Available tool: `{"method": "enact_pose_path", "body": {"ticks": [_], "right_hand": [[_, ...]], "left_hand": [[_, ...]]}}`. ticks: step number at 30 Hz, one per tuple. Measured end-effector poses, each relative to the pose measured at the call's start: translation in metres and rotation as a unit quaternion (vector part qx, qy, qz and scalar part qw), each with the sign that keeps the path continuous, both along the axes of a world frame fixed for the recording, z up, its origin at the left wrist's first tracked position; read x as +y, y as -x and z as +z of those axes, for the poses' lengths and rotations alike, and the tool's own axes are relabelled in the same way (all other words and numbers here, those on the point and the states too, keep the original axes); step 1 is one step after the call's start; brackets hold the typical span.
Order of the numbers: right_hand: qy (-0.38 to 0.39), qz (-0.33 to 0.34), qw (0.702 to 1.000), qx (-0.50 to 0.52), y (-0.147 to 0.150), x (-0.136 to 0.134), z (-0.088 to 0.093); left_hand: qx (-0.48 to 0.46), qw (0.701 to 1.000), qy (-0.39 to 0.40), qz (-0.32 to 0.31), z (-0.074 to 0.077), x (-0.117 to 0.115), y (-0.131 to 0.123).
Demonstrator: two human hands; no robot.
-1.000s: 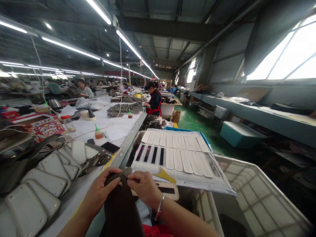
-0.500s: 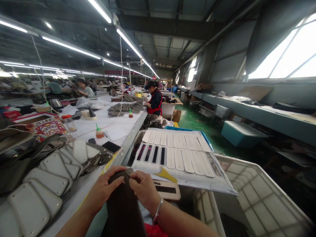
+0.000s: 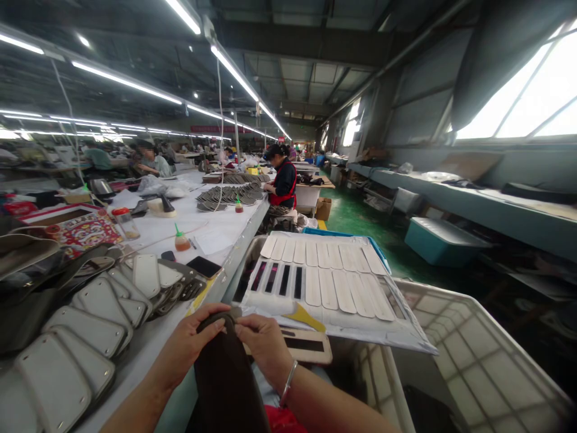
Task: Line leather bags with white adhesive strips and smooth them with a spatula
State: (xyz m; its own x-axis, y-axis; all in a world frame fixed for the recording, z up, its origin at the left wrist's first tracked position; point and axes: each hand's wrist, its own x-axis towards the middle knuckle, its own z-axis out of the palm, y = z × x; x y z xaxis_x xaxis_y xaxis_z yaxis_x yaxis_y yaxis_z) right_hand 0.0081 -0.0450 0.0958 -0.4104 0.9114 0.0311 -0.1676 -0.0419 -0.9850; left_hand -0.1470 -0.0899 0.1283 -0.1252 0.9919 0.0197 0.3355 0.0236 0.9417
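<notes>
Since half a second ago little has shifted: the left hand point(image 3: 187, 349) has slid its thumb a touch further over the rounded top of the dark brown piece point(image 3: 225, 385), and the right hand point(image 3: 265, 349) stays pinched on the same edge. Both hands are closed on that top end, thumbs in front and fingers curled behind, meeting almost fingertip to fingertip. The piece is long and tongue-shaped, probably leather, though the surface is too dark to be sure. It stands upright between the forearms, low in the middle of the view, just in front of the person's body and beside the edge of the work table point(image 3: 216, 231). A silver bracelet point(image 3: 287, 382) sits on the right wrist.

Just beyond the hands lies a tan piece with a dark slot point(image 3: 306, 346), and behind it a sheet of white strips point(image 3: 333, 282) rests across a crate, with a yellow scraper point(image 3: 309, 319) at its near edge. To the right stands a white plastic crate point(image 3: 473, 361). On the table to the left, pale padded pieces point(image 3: 85, 331) overlap in rows, near a black phone point(image 3: 204, 266) and an orange glue bottle point(image 3: 181, 240). Further along the table a co-worker in a red apron point(image 3: 283, 183) sits.
</notes>
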Motion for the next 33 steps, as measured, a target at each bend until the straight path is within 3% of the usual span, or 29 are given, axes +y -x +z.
{"method": "enact_pose_path", "body": {"ticks": [10, 16, 22, 28, 33], "right_hand": [[0.066, -0.010, 0.998, 0.019, 0.001, -0.005, 0.008], [0.066, -0.028, 0.997, -0.001, 0.002, -0.007, 0.010], [0.055, 0.033, 0.998, 0.021, -0.005, 0.000, 0.003], [0.037, 0.106, 0.993, 0.033, -0.013, 0.010, -0.001], [0.019, 0.095, 0.995, 0.004, -0.013, 0.013, 0.007]], "left_hand": [[0.053, 0.998, -0.021, -0.003, 0.005, -0.005, -0.003], [0.088, 0.990, -0.091, -0.054, -0.001, -0.006, 0.002], [0.061, 0.987, -0.112, -0.098, -0.010, -0.001, 0.014], [0.002, 0.993, -0.082, -0.087, -0.015, 0.002, 0.015], [-0.011, 0.994, -0.072, -0.081, -0.015, 0.003, 0.013]]}}
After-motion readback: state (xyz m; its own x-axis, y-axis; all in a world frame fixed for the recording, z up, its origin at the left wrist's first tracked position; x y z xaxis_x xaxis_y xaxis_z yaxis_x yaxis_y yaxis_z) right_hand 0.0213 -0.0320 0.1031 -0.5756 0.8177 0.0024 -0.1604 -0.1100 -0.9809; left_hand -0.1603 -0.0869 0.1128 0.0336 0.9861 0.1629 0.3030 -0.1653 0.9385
